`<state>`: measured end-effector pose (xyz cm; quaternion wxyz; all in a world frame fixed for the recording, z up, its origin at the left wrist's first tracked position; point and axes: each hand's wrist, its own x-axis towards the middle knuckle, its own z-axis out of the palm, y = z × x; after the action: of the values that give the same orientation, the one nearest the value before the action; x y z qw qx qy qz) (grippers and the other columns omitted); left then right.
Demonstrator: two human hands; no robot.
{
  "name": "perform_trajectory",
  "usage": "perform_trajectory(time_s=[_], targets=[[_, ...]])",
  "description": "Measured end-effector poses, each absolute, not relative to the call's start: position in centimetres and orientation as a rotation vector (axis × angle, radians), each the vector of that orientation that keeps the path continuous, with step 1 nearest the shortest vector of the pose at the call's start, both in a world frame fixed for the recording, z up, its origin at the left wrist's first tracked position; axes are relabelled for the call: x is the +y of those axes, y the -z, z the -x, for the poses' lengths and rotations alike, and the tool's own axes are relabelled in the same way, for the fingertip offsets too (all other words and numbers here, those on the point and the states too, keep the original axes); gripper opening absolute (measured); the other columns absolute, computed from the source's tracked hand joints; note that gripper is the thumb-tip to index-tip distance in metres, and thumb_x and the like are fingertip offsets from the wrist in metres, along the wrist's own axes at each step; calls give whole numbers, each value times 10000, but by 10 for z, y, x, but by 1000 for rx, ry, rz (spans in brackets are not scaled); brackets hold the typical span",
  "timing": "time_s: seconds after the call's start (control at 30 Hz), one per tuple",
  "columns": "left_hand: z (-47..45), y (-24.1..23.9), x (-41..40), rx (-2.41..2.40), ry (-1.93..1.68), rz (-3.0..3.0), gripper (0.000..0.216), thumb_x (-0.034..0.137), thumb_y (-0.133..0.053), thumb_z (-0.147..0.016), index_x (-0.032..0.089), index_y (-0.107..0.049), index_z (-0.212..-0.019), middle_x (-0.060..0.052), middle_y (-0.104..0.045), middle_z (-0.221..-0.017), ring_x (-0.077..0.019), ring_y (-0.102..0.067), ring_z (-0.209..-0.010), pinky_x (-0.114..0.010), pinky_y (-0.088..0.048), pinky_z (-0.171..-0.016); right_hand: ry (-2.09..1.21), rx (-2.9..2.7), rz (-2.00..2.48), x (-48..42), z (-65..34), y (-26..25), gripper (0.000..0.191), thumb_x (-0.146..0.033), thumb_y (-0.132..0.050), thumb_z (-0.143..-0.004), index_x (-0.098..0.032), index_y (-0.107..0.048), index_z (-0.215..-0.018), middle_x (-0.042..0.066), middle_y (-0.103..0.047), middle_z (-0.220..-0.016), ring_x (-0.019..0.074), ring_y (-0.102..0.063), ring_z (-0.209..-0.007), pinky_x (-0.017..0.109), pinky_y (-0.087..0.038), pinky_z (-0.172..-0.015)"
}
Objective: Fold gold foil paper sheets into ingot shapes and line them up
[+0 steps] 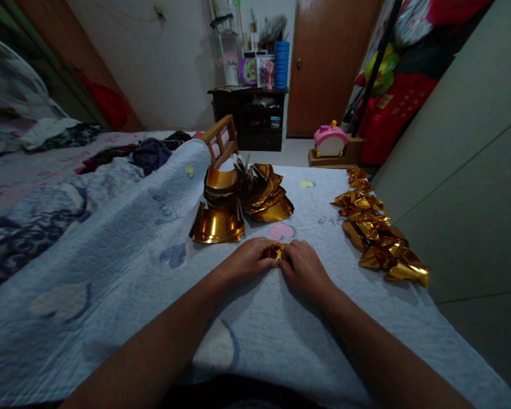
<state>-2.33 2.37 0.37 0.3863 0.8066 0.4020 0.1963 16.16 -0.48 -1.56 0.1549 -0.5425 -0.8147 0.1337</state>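
Observation:
Between my two hands, low over the bed, is a small piece of gold foil paper [278,253], mostly covered by the fingers. My left hand [251,259] is closed on its left side, and my right hand [305,264] pinches its right side. Just beyond my hands lie fanned stacks of curved gold foil sheets [219,220], smooth and shiny. Over to the right, a row of folded gold foil pieces [372,227] runs along the bed's edge, several of them overlapping.
A light blue quilt [255,329] with heart shapes covers the bed and rises in a fold at left. Crumpled clothes [151,154] lie beyond that fold. A pale cabinet [464,187] borders the right side. Farther off stand a dark shelf [221,113] and a pink toy [330,141].

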Motion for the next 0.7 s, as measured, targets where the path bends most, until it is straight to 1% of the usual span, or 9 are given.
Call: perform_trajectory(time_s=[0.13, 0.33, 0.57, 0.7], targets=[[23, -2, 24, 1049, -519, -2050, 286, 177, -654, -803, 206, -751, -1070, -25, -656, -835, -188, -569, -768, -286, -391, -713, -377, -2321, 1569, -5, -160, 15, 110, -187, -580, -937, -155, -681, -905, 83, -645, -923, 224, -536, -889, 329, -352, -787], [23, 0, 24, 1053, -527, -2011, 246, 150, -665, -761, 193, -740, -992, -2, -623, -764, -169, -539, -727, -261, -374, -669, -371, -2319, 1591, -6, -160, 13, 112, -188, -574, -943, -159, -678, -913, 87, -642, -926, 224, -536, -893, 329, -354, -786], [25, -2, 26, 1030, -497, -2029, 364, 144, -653, -760, 203, -744, -1108, -10, -627, -799, -177, -542, -739, -277, -374, -688, -355, -2354, 1618, -7, -158, 11, 111, -205, -585, -949, -162, -683, -979, 108, -657, -984, 249, -548, -936, 347, -362, -800], [25, -4, 26, 1030, -462, -2035, 376, 151, -639, -766, 195, -735, -1127, -7, -616, -796, -173, -533, -728, -279, -361, -683, -358, -2363, 1641, -7, -157, 9, 129, -200, -571, -960, -154, -688, -992, 115, -663, -998, 254, -557, -956, 352, -367, -822]])
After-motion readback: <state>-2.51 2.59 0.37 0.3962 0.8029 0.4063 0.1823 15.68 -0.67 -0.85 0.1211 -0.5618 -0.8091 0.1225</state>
